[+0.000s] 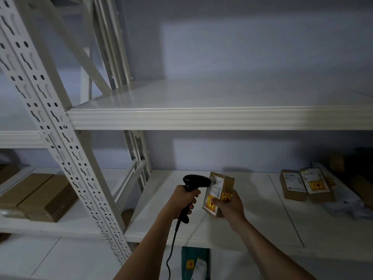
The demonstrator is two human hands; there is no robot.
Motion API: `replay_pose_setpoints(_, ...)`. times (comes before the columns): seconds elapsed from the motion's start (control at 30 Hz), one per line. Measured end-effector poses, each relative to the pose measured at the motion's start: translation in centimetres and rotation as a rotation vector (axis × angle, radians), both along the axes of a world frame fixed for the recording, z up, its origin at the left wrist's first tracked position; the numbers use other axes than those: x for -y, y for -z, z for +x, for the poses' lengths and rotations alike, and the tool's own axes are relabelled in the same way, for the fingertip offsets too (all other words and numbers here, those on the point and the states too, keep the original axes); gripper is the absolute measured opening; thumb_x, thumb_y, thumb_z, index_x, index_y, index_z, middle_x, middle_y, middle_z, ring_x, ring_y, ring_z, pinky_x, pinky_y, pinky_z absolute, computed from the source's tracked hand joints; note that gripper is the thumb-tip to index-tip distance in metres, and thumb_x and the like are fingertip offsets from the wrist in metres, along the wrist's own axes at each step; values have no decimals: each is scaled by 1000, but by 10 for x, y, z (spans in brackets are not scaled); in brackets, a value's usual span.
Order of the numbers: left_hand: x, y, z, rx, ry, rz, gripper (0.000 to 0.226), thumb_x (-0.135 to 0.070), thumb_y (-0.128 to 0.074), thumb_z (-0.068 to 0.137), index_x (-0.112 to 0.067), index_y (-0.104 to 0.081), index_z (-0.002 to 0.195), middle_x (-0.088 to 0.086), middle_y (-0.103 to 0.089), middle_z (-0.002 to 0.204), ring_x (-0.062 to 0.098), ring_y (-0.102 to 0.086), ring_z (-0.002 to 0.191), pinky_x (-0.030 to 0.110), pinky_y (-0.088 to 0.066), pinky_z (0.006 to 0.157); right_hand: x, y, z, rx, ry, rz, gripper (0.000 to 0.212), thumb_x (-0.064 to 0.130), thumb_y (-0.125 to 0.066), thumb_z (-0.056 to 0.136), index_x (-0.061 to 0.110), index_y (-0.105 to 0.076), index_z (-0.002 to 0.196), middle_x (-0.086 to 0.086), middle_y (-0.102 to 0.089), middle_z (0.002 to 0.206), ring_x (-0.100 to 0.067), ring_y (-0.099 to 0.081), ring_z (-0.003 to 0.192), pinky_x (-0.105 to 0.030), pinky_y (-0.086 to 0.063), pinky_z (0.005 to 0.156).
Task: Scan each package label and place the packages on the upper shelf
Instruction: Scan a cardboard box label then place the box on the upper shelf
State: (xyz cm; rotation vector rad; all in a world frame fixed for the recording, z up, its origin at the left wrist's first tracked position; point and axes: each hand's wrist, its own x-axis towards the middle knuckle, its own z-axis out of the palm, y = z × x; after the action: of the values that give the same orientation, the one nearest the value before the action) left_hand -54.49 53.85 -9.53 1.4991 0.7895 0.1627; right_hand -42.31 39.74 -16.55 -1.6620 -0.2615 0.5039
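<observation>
one large brown carton (40, 196) is sitting on the left bay's shelf, toward its front edge. one white perforated upright (50, 126) is slanting across the left of the view. one left hand (184, 201) is wrapping its curled fingers round the grip of one black barcode scanner (194, 181), whose cable (171, 247) is hanging down past the front edge of the middle shelf (262, 225). the scanner's head is pointing at, and just beside, the white label on one small brown package (221, 191). one right hand (230, 205) is gripping this package from its right side, thumb pressing on the yellow sticker, holding it upright above the middle shelf near its left edge. two labelled packages (305, 186) are lying touching side by side toward the right rear of the middle shelf, with grey mailer bags (347, 207) beside them at the right edge. one dark green parcel (194, 263) is lying on the lower level. one upper shelf (201, 118) is spanning the view, white, against a dim bluish wall.
</observation>
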Motion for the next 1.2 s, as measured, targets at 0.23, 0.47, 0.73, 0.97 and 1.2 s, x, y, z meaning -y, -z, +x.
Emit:
replay_pose_setpoints(0.23, -7, 9, 5, 24, -67, 19, 14, -15, -65, 83, -6, -63, 94, 4, -53, 59, 17, -45, 45, 25, -41, 46, 1, 1, 2, -62, 15, -4, 50, 15, -87, 75, 23, -58, 115, 7, -68, 106, -7, -67, 89, -21, -54, 65)
replay_pose_setpoints(0.47, -21, 55, -2, -3, -231, -148, 14, 15, -53, 86, 4, -50, 94, 12, -46, 69, 24, -48, 56, 36, -49, 60, 10, 9, 10, -228, 22, -17, 67, 28, -85, 79, 15, -41, 128, -4, -70, 110, -21, -73, 91, -36, -61, 70)
replay_pose_setpoints(0.73, -31, 106, 3, -115, -379, -95, 9, 3, -62, 87, 9, -62, 80, 24, -61, 76, 35, -60, 75, 42, -50, 73, 10, 16, 13, -419, 11, 35, 72, 23, -81, 84, 12, -31, 135, -14, -68, 120, -29, -71, 101, -50, -59, 90)
replay_pose_setpoints(0.97, -31, 120, 16, -264, -338, 50, 34, -18, -69, 91, -2, -67, 120, 21, -69, 112, 35, -65, 104, 35, -52, 87, 9, 26, 20, -506, -29, 55, 75, 26, -81, 83, 11, -39, 144, -15, -67, 126, -31, -72, 105, -52, -60, 85)
replay_pose_setpoints(1.2, -35, 123, 15, -394, -251, 104, 35, -23, -66, 93, -4, -65, 122, 20, -67, 117, 35, -63, 108, 38, -53, 94, 6, 18, 15, -493, -26, 50, 64, 28, -82, 82, 28, -41, 131, -10, -71, 120, -24, -75, 93, -43, -63, 70)
